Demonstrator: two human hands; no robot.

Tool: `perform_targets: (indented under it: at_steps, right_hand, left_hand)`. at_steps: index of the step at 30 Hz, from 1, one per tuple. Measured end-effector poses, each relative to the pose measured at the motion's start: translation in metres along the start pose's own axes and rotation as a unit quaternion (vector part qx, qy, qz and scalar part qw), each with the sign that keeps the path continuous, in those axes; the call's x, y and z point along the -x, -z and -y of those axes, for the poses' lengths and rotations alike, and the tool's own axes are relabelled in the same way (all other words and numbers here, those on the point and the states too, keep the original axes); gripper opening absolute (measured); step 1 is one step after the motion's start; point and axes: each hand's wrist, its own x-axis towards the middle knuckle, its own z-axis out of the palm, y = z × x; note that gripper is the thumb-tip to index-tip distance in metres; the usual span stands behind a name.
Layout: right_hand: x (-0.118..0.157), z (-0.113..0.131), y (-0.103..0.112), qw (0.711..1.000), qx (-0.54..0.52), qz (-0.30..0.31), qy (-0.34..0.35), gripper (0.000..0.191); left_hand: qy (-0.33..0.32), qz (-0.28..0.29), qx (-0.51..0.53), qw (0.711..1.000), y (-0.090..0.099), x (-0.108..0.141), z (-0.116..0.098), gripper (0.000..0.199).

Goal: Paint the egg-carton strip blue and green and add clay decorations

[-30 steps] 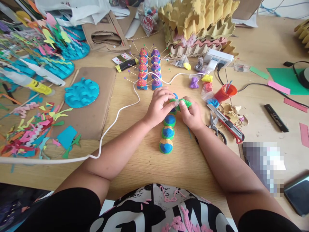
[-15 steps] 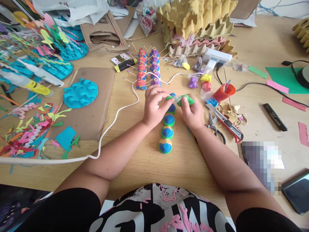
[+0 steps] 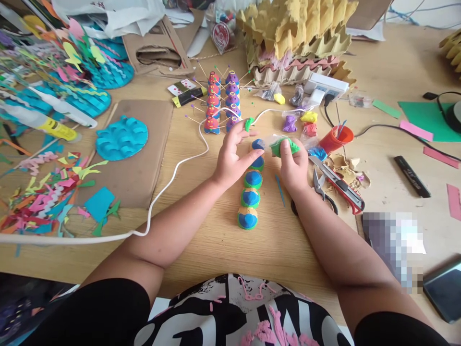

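Note:
My left hand has a small piece of green modelling clay at its fingertips, with the thumb spread away below. My right hand is closed around a clear plastic bag of green clay, whose loose end points left. Between and below the hands runs a row of egg-carton cups covered in blue and green clay, some bare tan carton showing on the nearest ones. The far end of that row is partly covered by my left thumb. A thin blue stick lies beside my right wrist.
Red and purple carton caterpillars with pins stand behind my left hand, a white cable passing them. Right of my hands are scissors, a utility knife and an orange cup. Egg trays are stacked at the back.
My hands have moved apart. The green piece has come away from the bag and is now up at my left fingertips, the thumb off it. My right hand shifted slightly right with the bag.

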Motion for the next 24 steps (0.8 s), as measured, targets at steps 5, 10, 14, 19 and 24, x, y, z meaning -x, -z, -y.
perform_targets:
  at_steps: [5, 10, 14, 19, 24]
  right_hand:
    - [0.0, 0.004, 0.002, 0.997, 0.033, 0.069, 0.02, 0.062]
    - [-0.001, 0.0, 0.0, 0.997, 0.016, 0.045, 0.064, 0.051]
    - [-0.001, -0.003, 0.0, 0.994, 0.037, 0.013, 0.1, 0.044]
    - [-0.002, 0.001, 0.002, 0.991, 0.053, 0.03, 0.116, 0.033]
    - [-0.002, 0.002, 0.001, 0.991, 0.06, 0.024, 0.12, 0.035]
  left_hand:
    - [0.031, 0.025, 0.033, 0.999, -0.002, 0.002, 0.002, 0.064]
    - [0.056, 0.017, 0.073, 0.996, -0.006, 0.002, 0.008, 0.06]
    - [0.036, 0.023, 0.059, 0.997, -0.007, 0.002, 0.002, 0.06]
    - [0.005, 0.007, 0.041, 0.999, -0.008, 0.003, -0.003, 0.056]
    - [0.023, 0.003, 0.047, 0.999, -0.008, 0.004, 0.003, 0.059]
